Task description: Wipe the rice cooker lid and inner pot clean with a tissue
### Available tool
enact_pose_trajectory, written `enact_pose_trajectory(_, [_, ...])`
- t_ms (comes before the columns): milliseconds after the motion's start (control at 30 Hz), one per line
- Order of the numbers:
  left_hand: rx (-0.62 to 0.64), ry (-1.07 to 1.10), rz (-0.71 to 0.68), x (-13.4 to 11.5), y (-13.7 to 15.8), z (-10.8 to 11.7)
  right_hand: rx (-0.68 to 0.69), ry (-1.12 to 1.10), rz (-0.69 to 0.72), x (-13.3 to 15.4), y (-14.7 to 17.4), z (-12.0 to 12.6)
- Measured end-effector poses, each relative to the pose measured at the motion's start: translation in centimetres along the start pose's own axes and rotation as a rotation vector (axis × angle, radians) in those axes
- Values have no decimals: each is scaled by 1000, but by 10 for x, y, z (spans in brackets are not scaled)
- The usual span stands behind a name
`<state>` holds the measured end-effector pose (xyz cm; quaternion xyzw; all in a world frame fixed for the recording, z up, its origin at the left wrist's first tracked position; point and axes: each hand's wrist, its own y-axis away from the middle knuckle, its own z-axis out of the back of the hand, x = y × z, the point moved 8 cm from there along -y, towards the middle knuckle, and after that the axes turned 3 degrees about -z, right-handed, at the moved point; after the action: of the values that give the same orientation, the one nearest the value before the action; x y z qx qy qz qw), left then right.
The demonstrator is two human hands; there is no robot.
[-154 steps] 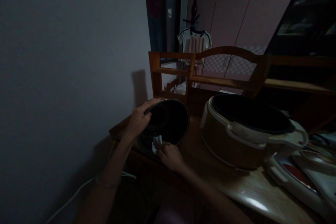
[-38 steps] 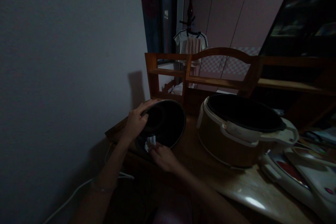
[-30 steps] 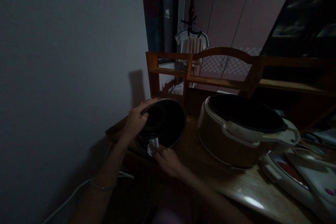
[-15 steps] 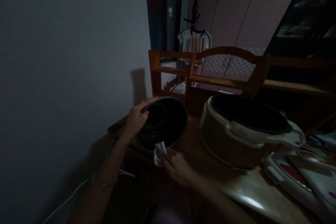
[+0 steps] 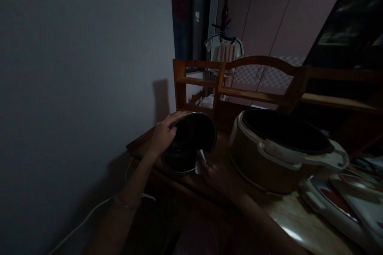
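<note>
A dark round inner pot (image 5: 188, 139) is tilted on the wooden desk, its mouth facing me. My left hand (image 5: 164, 133) grips its upper left rim, thumb inside and fingers along the outer wall. At the lower right of the rim, my right hand (image 5: 214, 171) pinches a white tissue (image 5: 199, 162) that lies against the edge. Just to the right stands a cooker body (image 5: 263, 163) with a pale rim and a black interior.
Behind the pot rises a wooden shelf rack (image 5: 251, 95). A cooker lid (image 5: 329, 201) lies at the right on the desk (image 5: 278, 211). The wall (image 5: 89, 67) borders the left side, and a white cable (image 5: 89, 217) hangs below.
My right hand has slid the tissue rightward and up along the pot's rim. My left hand keeps its hold on the pot. The view has shifted slightly.
</note>
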<state>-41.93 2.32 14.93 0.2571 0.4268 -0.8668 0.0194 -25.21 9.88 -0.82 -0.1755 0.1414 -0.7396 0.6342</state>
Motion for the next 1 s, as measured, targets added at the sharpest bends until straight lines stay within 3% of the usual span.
enact_pose_trajectory(333, [48,21,32,7,-23,-13,-56,-53,-63,-5,-5,-17])
enact_pose_trajectory(567, [75,11,52,18,-36,-22,-22,-184,-55,18,-19,-31])
enact_pose_trajectory(733, [81,3,69,20,-40,-18,37,-250,-127,36,-33,-28])
enact_pose_trajectory(1000, [62,-7,99,30,-44,-8,9,-280,-178,44,-41,-18])
